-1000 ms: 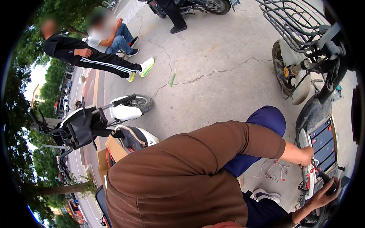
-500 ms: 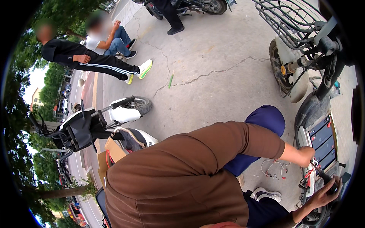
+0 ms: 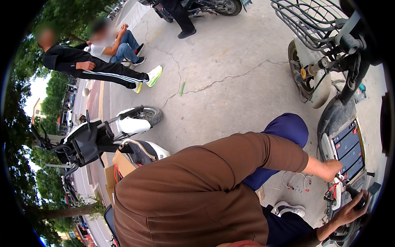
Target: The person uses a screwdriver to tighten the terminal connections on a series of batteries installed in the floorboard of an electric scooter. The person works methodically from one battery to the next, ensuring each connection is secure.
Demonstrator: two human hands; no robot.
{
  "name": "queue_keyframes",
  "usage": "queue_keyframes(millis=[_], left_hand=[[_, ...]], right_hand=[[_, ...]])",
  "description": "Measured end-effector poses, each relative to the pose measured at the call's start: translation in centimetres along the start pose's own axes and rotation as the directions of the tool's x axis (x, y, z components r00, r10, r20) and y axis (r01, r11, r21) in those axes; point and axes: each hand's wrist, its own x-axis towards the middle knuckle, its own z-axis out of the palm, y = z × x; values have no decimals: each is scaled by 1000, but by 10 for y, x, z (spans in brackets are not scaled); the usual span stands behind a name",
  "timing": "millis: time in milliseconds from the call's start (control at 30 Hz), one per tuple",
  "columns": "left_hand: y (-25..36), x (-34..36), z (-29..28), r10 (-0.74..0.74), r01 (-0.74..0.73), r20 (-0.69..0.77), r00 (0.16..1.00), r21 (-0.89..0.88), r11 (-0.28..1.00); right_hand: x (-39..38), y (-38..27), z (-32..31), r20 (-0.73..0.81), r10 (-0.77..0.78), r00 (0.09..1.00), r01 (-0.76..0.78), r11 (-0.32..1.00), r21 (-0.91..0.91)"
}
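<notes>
The scooter's battery compartment (image 3: 363, 142) lies uncovered at the right, with several dark batteries (image 3: 349, 154) side by side in it. My left hand (image 3: 330, 169) is closed at the compartment's near left edge, its fingertips hidden from view. Just below, my right hand (image 3: 349, 210) wraps round the handle end of a black screwdriver-like tool (image 3: 352, 191). The tool's thin shaft slants up towards my left fingers; what its tip touches is too small to tell. Red wires (image 3: 334, 187) show beside the shaft.
Loose cables with red ends (image 3: 297, 181) lie on the concrete by my shoe (image 3: 289, 209). The scooter's front basket (image 3: 306, 20) rises at upper right. A white-and-black motorcycle (image 3: 135, 121) and a cardboard box (image 3: 123, 162) stand left. Several people are at the far side.
The whole view has shifted slightly. Both hands and the tool keep nearly the same place at the compartment. One person at the far left has moved an arm a little.
</notes>
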Motion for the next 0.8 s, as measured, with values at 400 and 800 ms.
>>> queue_keyframes(millis=[400,800], left_hand=[[12,-8,-9,-60,55,92,994,48,997],[12,-9,-6,-26,14,81,996,137,991]], right_hand=[[-3,-1,-2,-1,28,1000,-28,999,40],[-4,-1,-1,-14,28,1000,-27,999,35]])
